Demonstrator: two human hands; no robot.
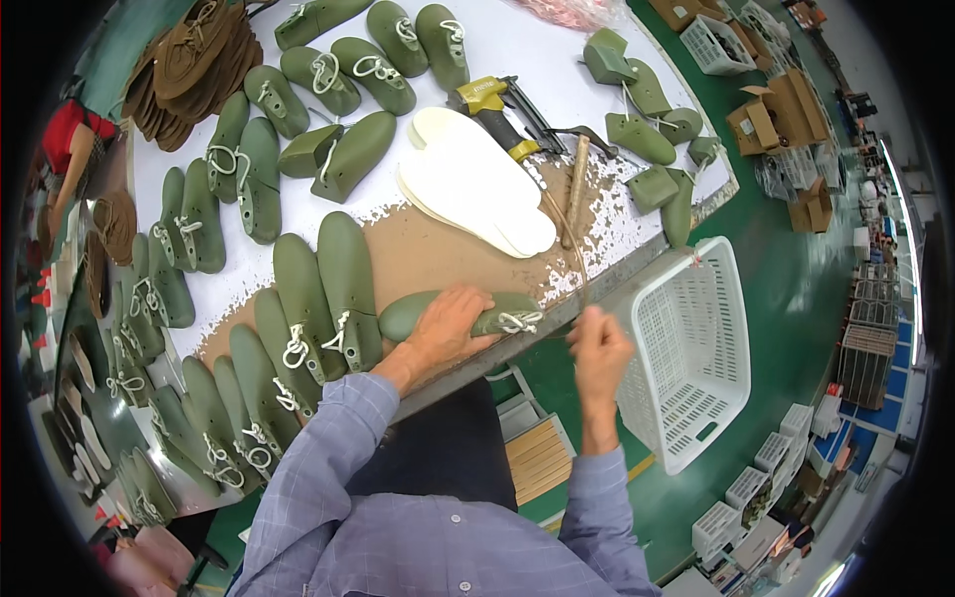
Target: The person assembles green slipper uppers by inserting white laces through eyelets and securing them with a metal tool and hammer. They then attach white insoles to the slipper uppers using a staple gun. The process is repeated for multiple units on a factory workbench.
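Observation:
A green shoe last point(403, 314) lies on its side along the near edge of the table, with a white cord loop at its right end. My left hand point(450, 326) rests over its middle, fingers wrapped on it. Just past the table edge, right of that last, my right hand point(601, 353) is closed in a fist. What it holds, if anything, is hidden; a thin brown strand point(575, 254) runs down toward it. White insole sheets point(477, 184) lie stacked beyond the last. Beside them are a yellow-and-black nail gun point(497, 114) and a hammer with a wooden handle point(577, 184).
Many green lasts point(343, 284) tied with white cord cover the table's left and far sides. Brown shoe uppers point(194, 65) are piled at far left. A white plastic basket point(686, 348) stands at the right edge. Another person in red point(75, 149) is at far left.

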